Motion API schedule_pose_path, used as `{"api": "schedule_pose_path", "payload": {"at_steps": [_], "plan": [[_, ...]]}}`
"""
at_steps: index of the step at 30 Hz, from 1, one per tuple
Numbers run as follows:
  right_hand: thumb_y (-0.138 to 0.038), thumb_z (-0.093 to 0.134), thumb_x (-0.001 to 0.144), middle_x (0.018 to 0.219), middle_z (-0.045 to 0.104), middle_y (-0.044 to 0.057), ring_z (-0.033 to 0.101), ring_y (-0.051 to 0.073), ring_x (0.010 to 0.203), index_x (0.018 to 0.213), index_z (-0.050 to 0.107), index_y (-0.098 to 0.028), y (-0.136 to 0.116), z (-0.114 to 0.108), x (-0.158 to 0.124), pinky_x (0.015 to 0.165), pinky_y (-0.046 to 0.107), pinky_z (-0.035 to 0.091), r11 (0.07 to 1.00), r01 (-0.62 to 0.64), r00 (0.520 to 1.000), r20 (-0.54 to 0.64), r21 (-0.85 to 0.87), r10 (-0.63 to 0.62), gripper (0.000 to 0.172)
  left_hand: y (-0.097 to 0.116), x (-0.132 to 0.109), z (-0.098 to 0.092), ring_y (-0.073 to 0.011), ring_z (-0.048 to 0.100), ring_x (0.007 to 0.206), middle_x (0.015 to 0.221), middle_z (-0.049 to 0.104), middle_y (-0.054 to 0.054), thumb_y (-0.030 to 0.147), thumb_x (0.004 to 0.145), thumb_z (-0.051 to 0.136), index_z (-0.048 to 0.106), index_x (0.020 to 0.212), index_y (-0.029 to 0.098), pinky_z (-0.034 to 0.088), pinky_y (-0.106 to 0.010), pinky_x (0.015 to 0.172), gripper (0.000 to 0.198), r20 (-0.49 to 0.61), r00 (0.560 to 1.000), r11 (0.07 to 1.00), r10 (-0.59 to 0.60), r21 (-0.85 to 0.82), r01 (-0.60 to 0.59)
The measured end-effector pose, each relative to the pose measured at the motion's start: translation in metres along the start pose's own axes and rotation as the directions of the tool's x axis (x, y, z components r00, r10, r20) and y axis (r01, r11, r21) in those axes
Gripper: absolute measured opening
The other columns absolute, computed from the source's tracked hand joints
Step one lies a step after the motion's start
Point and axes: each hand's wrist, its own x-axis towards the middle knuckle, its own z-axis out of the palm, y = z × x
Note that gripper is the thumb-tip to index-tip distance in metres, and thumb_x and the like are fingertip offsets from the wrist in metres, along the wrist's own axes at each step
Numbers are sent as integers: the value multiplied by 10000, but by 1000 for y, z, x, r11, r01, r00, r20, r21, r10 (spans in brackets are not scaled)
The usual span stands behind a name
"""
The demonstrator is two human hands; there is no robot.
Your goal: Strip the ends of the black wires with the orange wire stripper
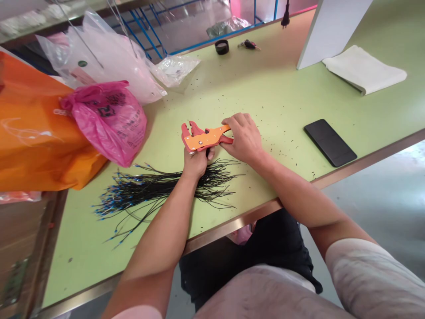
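Orange wire stripper [203,139] clenched within the fingers [234,120] of left hand [197,163] and right hand [241,138]

Pale green workbench [275,93] w/ metal edge [232,221], grey floor [375,221], blue steel rack [146,33], white upright panel [332,31]

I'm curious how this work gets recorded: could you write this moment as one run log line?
Left hand: grips orange-and-red wire stripper | Right hand: on its handle | Beside: black blue-tipped wires on green workbench
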Motion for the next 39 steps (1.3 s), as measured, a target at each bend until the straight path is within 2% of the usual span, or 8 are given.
{"api": "schedule_pose_path", "payload": {"at_steps": [5, 13, 18, 22, 26, 30, 34, 39], "plan": [[-435, 664, 1036, 1225, 658, 168, 531, 351, 1134, 1258, 697, -192, 0, 0, -1, 1008, 521, 462, 1000, 6, 1000, -10, -18, -6, 331, 7, -2, 1, -111, 389, 488, 558, 495, 24, 568, 921, 803, 533, 721, 249, 277, -322, 512, 463, 33, 999, 999, -24, 23, 23], [-489, 690, 1010, 1099, 703, 153, 589, 342, 1063, 1190, 715, -196, 4, 1, 3, 948, 492, 483, 993, 4, 997, 83, -116, 6, 345, 16, -3, 4, -124, 386, 499, 542, 485, 15, 621, 941, 809, 523, 742, 254, 306, -323, 494, 507, 88, 996, 1000, -4, 31, 2], [-523, 620, 1036, 958, 724, 126, 603, 301, 934, 1075, 735, -215, 8, 4, 5, 833, 445, 480, 993, 20, 997, 70, -113, -12, 331, 12, -3, 3, -107, 401, 485, 535, 482, 15, 551, 923, 812, 520, 652, 239, 313, -296, 484, 506, 67, 998, 999, 0, 43, -3], [-491, 614, 1028, 874, 716, 104, 612, 272, 851, 1023, 740, -210, 6, 3, 5, 754, 405, 455, 993, -19, 991, 129, -119, 35, 308, 7, -1, 3, -100, 392, 477, 559, 502, 22, 530, 881, 818, 547, 660, 237, 301, -290, 476, 456, 14, 1000, 1000, -5, 18, 5], [-476, 668, 1025, 1087, 751, 141, 636, 327, 1044, 1167, 736, -202, 5, 1, 4, 923, 467, 502, 993, 0, 995, 95, -121, 11, 316, 4, -1, 2, -92, 391, 476, 559, 506, 34, 600, 922, 791, 563, 735, 240, 298, -299, 491, 465, 24, 1000, 1000, 14, 20, -15], [-435, 700, 1011, 1307, 705, 168, 565, 374, 1245, 1324, 694, -216, 9, 3, 3, 1083, 541, 476, 996, 59, 998, 9, -69, -59, 382, 3, 0, 2, -88, 397, 495, 582, 516, 35, 661, 994, 740, 539, 775, 245, 296, -321, 504, 511, 59, 998, 997, 37, 71, -41], [-367, 675, 1020, 1363, 672, 174, 541, 378, 1290, 1407, 665, -209, 12, 4, 2, 1109, 549, 470, 998, 67, 997, 28, -16, -66, 417, 0, 0, 0, -80, 389, 489, 569, 500, 37, 634, 1040, 716, 550, 781, 233, 292, -317, 504, 505, 51, 997, 995, 63, 71, -67], [-343, 683, 1005, 1332, 688, 184, 567, 367, 1250, 1426, 675, -175, 8, 0, 2, 1066, 512, 482, 998, 46, 996, 75, -41, -43, 453, -3, -1, -2, -78, 392, 487, 550, 509, 37, 566, 1036, 752, 533, 742, 219, 290, -278, 489, 505, 46, 998, 997, 35, 72, -38]]}}
